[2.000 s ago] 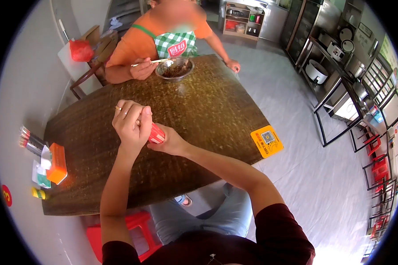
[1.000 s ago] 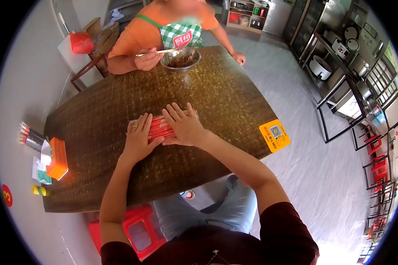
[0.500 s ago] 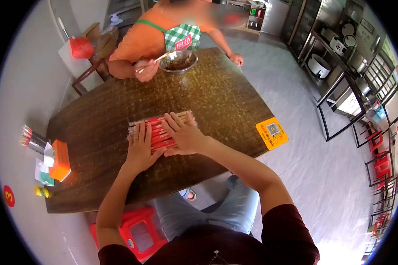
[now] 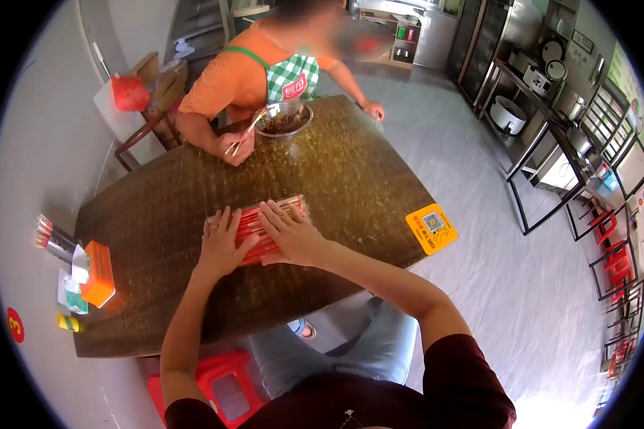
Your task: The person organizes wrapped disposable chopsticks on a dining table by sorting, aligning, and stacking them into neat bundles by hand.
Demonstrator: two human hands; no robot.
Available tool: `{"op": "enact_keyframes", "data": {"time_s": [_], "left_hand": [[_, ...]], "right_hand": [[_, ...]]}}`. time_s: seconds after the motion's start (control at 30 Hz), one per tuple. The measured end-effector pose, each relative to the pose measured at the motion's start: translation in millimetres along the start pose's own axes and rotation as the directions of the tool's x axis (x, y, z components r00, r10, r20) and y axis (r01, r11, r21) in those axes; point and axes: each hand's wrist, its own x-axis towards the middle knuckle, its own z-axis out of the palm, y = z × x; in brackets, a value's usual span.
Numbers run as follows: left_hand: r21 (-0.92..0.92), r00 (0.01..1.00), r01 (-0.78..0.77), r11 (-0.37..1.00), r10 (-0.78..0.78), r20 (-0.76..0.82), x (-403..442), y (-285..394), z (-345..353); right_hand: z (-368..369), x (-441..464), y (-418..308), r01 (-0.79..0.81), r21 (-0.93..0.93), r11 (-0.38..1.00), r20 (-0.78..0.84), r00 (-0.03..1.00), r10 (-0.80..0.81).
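Note:
A flat layer of wrapped chopsticks in red and clear packaging lies on the brown table before me. My left hand rests on its left part, fingers stretched and spread, thumb pointing right. Over the middle and right part lies my right hand, palm down, fingers extended up and to the left. Neither hand is wrapped round the packets. Red wrappers show between the two hands, while the palms hide much of the rest.
Across the table a person in an orange top holds chopsticks by a metal bowl of dark food. At left stand an orange tissue box and a chopstick holder. An orange code card lies at the right edge.
The view has tilted slightly upward. My thumbs are a little farther apart, both hands still on the packets. The other person's chopstick hand has dropped toward the table and the chopsticks stand steeper.

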Motion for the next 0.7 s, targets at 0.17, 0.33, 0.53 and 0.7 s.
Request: {"op": "enact_keyframes", "data": {"time_s": [0.17, 0.33, 0.53, 0.7], "left_hand": [[-0.025, 0.998, 0.059, 0.998, -0.060, -0.018, 11.1, -6.0, 12.3], [-0.033, 0.991, 0.076, 0.997, -0.079, -0.110, 35.8, -25.7, 18.2], [-0.092, 0.982, 0.051, 0.994, -0.067, -0.175, 34.4, -28.2, 19.7], [-0.154, 0.976, 0.060, 0.986, -0.090, -0.199, 34.4, -25.6, 16.0]], "right_hand": [[-11.7, 24.9, 8.4, -0.015, -0.256, 0.966, 0.347, 0.932, 0.106], [-2.7, 51.6, 26.4, -0.029, -0.229, 0.973, 0.387, 0.914, 0.119], [14.1, 43.1, 32.0, -0.021, -0.191, 0.981, 0.142, 0.989, 0.049], [13.8, 41.9, 34.7, -0.023, -0.088, 0.996, 0.092, 0.995, 0.031]]}}
